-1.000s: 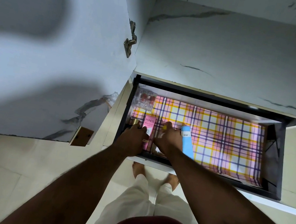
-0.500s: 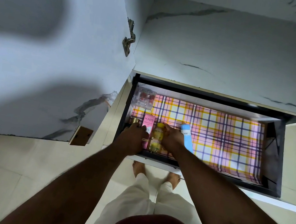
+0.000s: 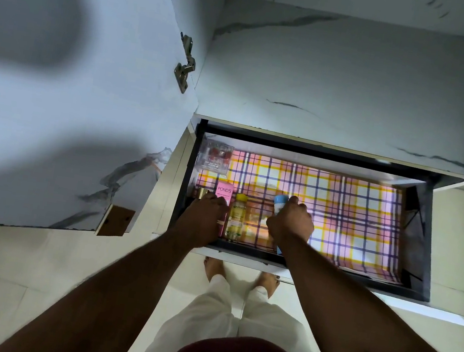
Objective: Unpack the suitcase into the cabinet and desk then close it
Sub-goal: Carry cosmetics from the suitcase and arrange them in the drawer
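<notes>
Head view: blue tube (image 3: 280,202) sits in the pulled-out drawer (image 3: 423,234), under the right hand (image 3: 290,222), cap end poking out past the knuckles. Fingers curl over it, so the right hand looks clamped on the tube, though the grip itself is hidden under the hand.

Yellow bottle (image 3: 236,218) lies flat on the plaid liner (image 3: 354,212), just left of the right hand and touching nothing of it. Pink Pond's box (image 3: 223,194) is beside the bottle, on the left hand's side. Left hand (image 3: 206,217) rests fingers-down over the box's near end and next to a gold cap (image 3: 202,193); can't tell if it grips either or just steadies them.

Change since half a second ago: right hand was on the yellow bottle, now it's off it and over on the blue tube. A second ago the bottle was still covered by that hand. Bottle is now fully exposed and lined up beside the box. Left hand hasn't moved across all three frames.

My read: bottle is placed, tube is next to be straightened into the row. Toiletries sub-step is nearly done.

Further out from the hands: clear box of red items (image 3: 215,156) at the drawer's far corner, well apart from the row. Most of the liner beyond the right hand is bare. Suitcase isn't in view, so closing it remains.
</notes>
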